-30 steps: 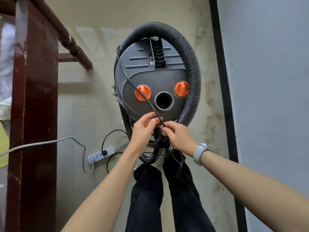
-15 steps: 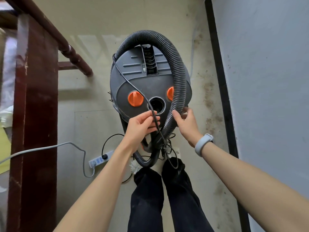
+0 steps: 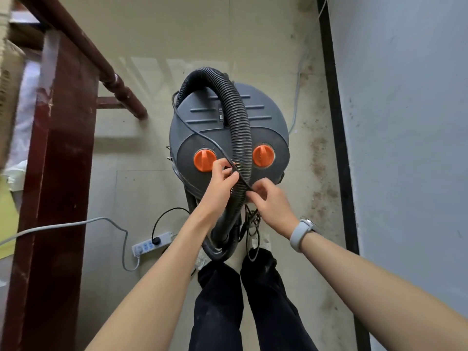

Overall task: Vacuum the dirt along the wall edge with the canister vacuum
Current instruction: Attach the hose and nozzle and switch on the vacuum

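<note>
Prep step, no vacuuming yet: both hands are sorting the thin black power cord [image 3: 202, 138] off the ribbed black corrugated hose [image 3: 238, 127] draped over the grey round plastic canister vacuum [image 3: 268, 115]. The vacuum stands on the beige tiled floor [image 3: 141, 198] just ahead of the person's legs, near the grey wall [image 3: 405, 148]. Left hand [image 3: 221, 184] has its fingers curled and pinching the cord beside the left orange twist knob [image 3: 203, 160]. Right hand [image 3: 269, 198] pinches the same cord lower, where it crosses the hose. Likely next: free the cord, lift the hose off, aim the nozzle at the brown gritty dirt [image 3: 320, 173] speckled along the dark skirting strip [image 3: 336, 148]. The white power strip [image 3: 152, 244] has one plug in.
</note>
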